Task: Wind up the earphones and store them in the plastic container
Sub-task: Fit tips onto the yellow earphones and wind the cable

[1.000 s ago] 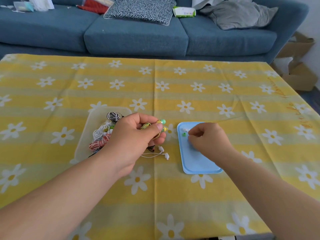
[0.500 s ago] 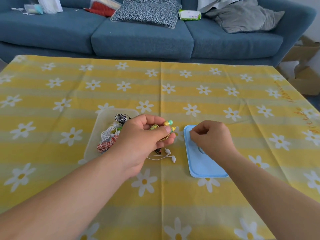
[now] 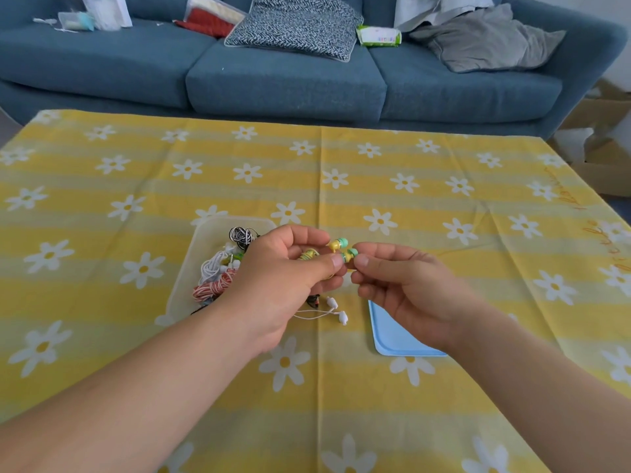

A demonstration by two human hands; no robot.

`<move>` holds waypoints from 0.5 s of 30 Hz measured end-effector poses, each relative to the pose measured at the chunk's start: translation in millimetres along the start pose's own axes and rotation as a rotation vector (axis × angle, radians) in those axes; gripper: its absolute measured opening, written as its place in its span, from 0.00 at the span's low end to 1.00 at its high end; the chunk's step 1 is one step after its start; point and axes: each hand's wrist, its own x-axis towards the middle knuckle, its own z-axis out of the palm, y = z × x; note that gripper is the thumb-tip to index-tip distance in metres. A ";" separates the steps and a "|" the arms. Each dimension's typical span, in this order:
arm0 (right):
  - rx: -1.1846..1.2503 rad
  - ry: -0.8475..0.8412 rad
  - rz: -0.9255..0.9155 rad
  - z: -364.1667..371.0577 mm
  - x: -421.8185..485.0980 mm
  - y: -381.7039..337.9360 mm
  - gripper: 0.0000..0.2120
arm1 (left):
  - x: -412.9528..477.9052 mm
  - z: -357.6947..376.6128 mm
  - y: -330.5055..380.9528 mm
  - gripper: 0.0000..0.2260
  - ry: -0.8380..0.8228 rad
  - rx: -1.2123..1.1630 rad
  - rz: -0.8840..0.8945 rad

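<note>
- Left hand (image 3: 290, 278): fingers and thumb curled round the coiled yellow cable of the yellow-green earphones (image 3: 336, 246), holding them above the table.
- Right hand (image 3: 403, 288): thumb and forefinger pinch one green-tipped earbud of the same set. The other earbud sticks up just beside it.
- The set sits between the plastic container (image 3: 205, 233) on the left and the blue lid (image 3: 392, 339) on the right.
- Container contents: black-and-white earphones (image 3: 240, 233), a white cable (image 3: 213, 268) and red-and-white earphones (image 3: 213, 288), all bundled.
- White earphones (image 3: 336, 310) lie loose on the tablecloth (image 3: 444, 199), below the left hand and near the lid.
- Writing: orange script runs along the cloth's right border but is not legible. Print on the green packet (image 3: 379, 36) on the sofa (image 3: 283, 83) is too small to read.
- Hidden: the left hand covers the container's right side, and the right hand covers the lid's far end. A dark item (image 3: 312, 301) under the left hand cannot be identified.
- Edges: the table's far edge lies close to the sofa, and cardboard boxes (image 3: 604, 158) stand beyond its right edge. Bare cloth extends beyond the hands and in front of them.
</note>
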 end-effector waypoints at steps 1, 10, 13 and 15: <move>-0.003 -0.008 -0.001 -0.1 -0.5 0.2 0.14 | -0.1 0.2 -0.3 0.12 0.001 0.006 0.006; -0.021 -0.008 -0.055 4.4 -2.9 1.2 0.12 | 1.1 1.4 -3.3 0.09 0.037 0.054 0.040; -0.031 0.019 -0.091 6.7 -3.5 3.5 0.12 | 2.0 0.8 -3.8 0.09 0.049 0.055 0.047; -0.013 0.027 -0.104 8.4 -4.0 4.6 0.13 | 2.4 1.0 -3.8 0.09 0.053 0.057 0.053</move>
